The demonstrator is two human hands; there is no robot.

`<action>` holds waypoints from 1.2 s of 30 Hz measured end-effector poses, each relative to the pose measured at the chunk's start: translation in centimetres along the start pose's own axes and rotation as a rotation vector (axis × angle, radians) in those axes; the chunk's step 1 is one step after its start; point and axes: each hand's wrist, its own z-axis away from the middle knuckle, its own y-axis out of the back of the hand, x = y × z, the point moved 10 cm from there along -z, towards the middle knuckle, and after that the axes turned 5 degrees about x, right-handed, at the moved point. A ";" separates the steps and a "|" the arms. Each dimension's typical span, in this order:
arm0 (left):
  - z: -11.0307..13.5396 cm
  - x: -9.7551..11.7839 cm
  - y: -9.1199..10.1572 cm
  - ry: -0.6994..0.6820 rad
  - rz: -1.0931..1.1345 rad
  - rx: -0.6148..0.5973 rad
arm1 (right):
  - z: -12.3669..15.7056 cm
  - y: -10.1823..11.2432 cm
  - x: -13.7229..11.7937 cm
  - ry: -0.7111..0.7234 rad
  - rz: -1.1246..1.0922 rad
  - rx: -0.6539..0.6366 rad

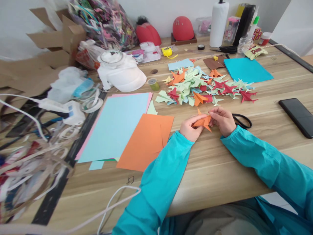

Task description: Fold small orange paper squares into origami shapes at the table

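Note:
An orange folded paper bird (204, 122) is held between my two hands, just above the wooden table. My left hand (191, 127) grips its left side, fingers closed on the paper. On the other side, the fingertips of my right hand (222, 120) pinch the right part of the bird. Beyond my hands lies a heap of folded paper birds (193, 81) in green, red, orange and blue. To the left of my sleeve are orange paper sheets (144, 143), partly over a stack topped by light blue paper (117, 124).
A black phone (297, 117) lies at the right, and a black cord loop (242, 121) beside my right wrist. Turquoise paper (248, 70) is behind the heap. A spool (153, 84) and a white cap-like item (122, 71) stand farther left. Cables and strips clutter the left side.

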 end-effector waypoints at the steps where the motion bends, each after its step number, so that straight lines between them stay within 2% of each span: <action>1: 0.0 0.0 0.0 -0.008 0.002 -0.001 | 0.0 0.0 0.0 -0.001 -0.001 0.004; 9: 0.0 -0.4 0.0 0.033 0.023 0.005 | 0.0 -0.1 -0.6 0.045 -0.021 -0.005; 15: -0.2 -0.8 0.3 0.136 0.128 0.031 | 0.4 -0.9 -0.9 0.061 -0.050 -0.100; 22: -0.3 -1.1 0.8 0.107 0.099 0.078 | 0.3 -0.2 -0.4 0.065 -0.009 -0.043; 29: 0.2 -2.4 0.6 0.282 0.260 0.115 | 0.4 -0.8 -0.7 0.090 0.060 -0.096; 36: 0.5 -2.4 1.0 0.351 0.276 0.190 | 0.5 -1.4 -1.0 0.144 0.144 -0.143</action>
